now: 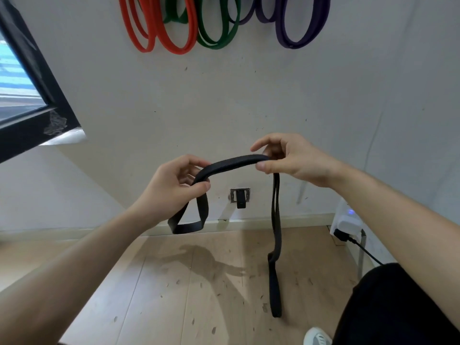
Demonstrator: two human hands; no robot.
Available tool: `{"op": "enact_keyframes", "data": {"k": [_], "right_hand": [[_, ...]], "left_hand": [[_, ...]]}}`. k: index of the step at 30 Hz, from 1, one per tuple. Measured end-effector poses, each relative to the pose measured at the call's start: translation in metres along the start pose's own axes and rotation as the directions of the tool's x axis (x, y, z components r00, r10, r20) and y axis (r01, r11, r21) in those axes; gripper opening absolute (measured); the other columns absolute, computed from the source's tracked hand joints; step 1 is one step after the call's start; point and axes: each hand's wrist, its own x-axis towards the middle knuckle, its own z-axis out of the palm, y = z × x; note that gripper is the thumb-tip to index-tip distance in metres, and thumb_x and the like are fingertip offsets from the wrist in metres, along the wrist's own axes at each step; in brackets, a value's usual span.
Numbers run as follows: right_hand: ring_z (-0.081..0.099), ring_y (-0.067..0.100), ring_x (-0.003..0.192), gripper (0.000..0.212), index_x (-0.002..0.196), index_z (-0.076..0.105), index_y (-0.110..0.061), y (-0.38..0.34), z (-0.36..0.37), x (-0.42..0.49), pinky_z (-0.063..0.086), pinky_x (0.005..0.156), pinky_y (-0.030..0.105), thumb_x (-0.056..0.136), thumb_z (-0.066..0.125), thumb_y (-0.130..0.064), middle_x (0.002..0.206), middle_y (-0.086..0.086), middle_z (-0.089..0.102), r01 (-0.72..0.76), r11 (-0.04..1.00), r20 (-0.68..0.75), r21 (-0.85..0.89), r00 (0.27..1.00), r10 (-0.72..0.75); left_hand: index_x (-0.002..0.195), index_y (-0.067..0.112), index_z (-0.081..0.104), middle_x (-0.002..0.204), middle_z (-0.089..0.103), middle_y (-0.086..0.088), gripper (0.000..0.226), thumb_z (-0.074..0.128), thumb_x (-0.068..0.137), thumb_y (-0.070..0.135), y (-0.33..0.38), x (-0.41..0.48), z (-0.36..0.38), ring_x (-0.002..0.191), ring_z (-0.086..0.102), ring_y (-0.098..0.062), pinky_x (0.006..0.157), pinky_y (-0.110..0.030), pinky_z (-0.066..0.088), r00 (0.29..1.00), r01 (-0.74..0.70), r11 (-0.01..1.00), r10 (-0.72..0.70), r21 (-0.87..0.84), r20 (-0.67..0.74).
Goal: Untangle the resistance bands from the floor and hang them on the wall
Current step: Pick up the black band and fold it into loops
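A black resistance band [234, 162] arches between my two hands in front of the wall. My left hand [171, 186] pinches its left end, below which a short loop hangs. My right hand [291, 159] pinches the right end, and a long doubled length drops from there almost to the wooden floor. High on the wall hang the orange bands [174, 44], the green bands [216, 43] and the purple bands [296, 43].
A dark window frame [37, 100] juts out at the left. A small metal bracket [240, 196] sits low on the wall. At the right a white device [346, 222] with a black cable stands by the skirting. My dark trouser leg [398, 307] and white shoe [316, 337] fill the lower right.
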Motion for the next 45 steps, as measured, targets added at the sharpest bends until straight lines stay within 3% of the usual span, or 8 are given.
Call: {"op": "enact_keyframes", "data": {"k": [4, 8, 14, 23, 27, 31, 37, 45], "right_hand": [[0.065, 0.017, 0.078, 0.034, 0.115, 0.066, -0.019, 0.000, 0.008, -0.003, 0.054, 0.083, 0.038, 0.084, 0.080, -0.014, 0.082, 0.012, 0.069, -0.046, 0.994, 0.191, -0.096, 0.980, 0.063], [0.071, 0.035, 0.093, 0.037, 0.119, 0.062, -0.017, -0.012, 0.039, -0.006, 0.056, 0.092, 0.052, 0.086, 0.078, -0.017, 0.099, 0.023, 0.071, 0.019, 1.000, 0.203, 0.010, 0.979, -0.021], [0.071, 0.016, 0.077, 0.024, 0.111, 0.069, -0.008, -0.019, 0.063, -0.003, 0.061, 0.075, 0.036, 0.088, 0.075, -0.012, 0.093, 0.012, 0.074, 0.118, 0.982, 0.037, 0.147, 0.992, -0.125], [0.063, 0.004, 0.065, 0.013, 0.103, 0.070, -0.006, -0.021, 0.048, 0.000, 0.056, 0.066, 0.022, 0.091, 0.069, -0.001, 0.085, 0.006, 0.068, 0.133, 0.974, -0.157, 0.185, 0.982, -0.104], [0.061, 0.005, 0.061, 0.012, 0.100, 0.070, -0.009, -0.011, 0.038, 0.002, 0.053, 0.063, 0.020, 0.091, 0.069, -0.002, 0.081, 0.003, 0.065, 0.092, 0.986, -0.216, 0.139, 0.974, -0.061], [0.063, 0.012, 0.069, 0.012, 0.102, 0.071, -0.010, 0.005, 0.029, 0.005, 0.058, 0.070, 0.027, 0.091, 0.071, -0.006, 0.084, 0.006, 0.067, 0.056, 0.996, -0.238, 0.069, 0.971, -0.038], [0.064, 0.018, 0.073, 0.020, 0.110, 0.069, -0.007, 0.020, 0.018, 0.006, 0.060, 0.081, 0.035, 0.090, 0.072, -0.008, 0.082, 0.006, 0.067, -0.010, 1.000, -0.228, -0.029, 0.974, 0.003], [0.068, 0.021, 0.074, 0.019, 0.109, 0.068, -0.010, 0.029, 0.016, 0.008, 0.061, 0.085, 0.045, 0.091, 0.072, -0.009, 0.082, 0.005, 0.067, -0.063, 0.997, -0.186, -0.046, 0.981, 0.054]], "left_hand": [[0.107, 0.019, 0.073, 0.086, 0.075, -0.002, 0.028, 0.072, 0.089, -0.002, 0.007, 0.000, 0.004, 0.082, 0.074, -0.020, 0.080, -0.027, 0.058, 0.999, 0.042, 0.983, -0.043, -0.181, -0.002], [0.108, 0.015, 0.074, 0.089, 0.077, -0.004, 0.025, 0.073, 0.088, 0.000, 0.013, -0.003, 0.012, 0.082, 0.074, -0.022, 0.079, -0.027, 0.059, 0.998, 0.033, 0.976, -0.022, -0.217, 0.053], [0.113, 0.015, 0.060, 0.093, 0.078, -0.008, 0.036, 0.079, 0.083, 0.010, 0.013, -0.001, 0.014, 0.088, 0.076, -0.032, 0.082, -0.037, 0.062, 0.999, 0.046, 0.975, -0.040, -0.219, 0.033], [0.100, 0.020, 0.074, 0.093, 0.079, 0.001, 0.018, 0.080, 0.086, 0.010, -0.033, -0.004, 0.001, 0.091, 0.075, -0.012, 0.086, -0.027, 0.055, 0.951, 0.141, 0.977, -0.179, 0.162, 0.251], [0.095, 0.014, 0.074, 0.097, 0.079, 0.000, 0.018, 0.078, 0.084, 0.000, -0.047, -0.004, 0.001, 0.094, 0.074, -0.013, 0.095, -0.034, 0.056, 0.928, 0.130, 0.955, -0.212, 0.268, 0.306], [0.095, 0.012, 0.073, 0.094, 0.078, -0.002, 0.021, 0.079, 0.081, -0.003, -0.049, -0.006, 0.002, 0.091, 0.073, -0.017, 0.089, -0.030, 0.055, 0.922, 0.096, 0.955, -0.192, 0.282, 0.337], [0.093, 0.017, 0.073, 0.085, 0.077, -0.008, 0.020, 0.082, 0.082, 0.004, -0.045, -0.001, 0.001, 0.079, 0.074, -0.022, 0.078, -0.031, 0.058, 0.979, 0.126, 0.974, -0.153, 0.190, 0.133], [0.099, 0.016, 0.057, 0.105, 0.073, -0.001, 0.022, 0.063, 0.092, -0.005, -0.037, 0.003, -0.006, 0.066, 0.069, -0.019, 0.064, -0.031, 0.062, 0.979, 0.160, 0.985, -0.150, 0.070, -0.138]]}}
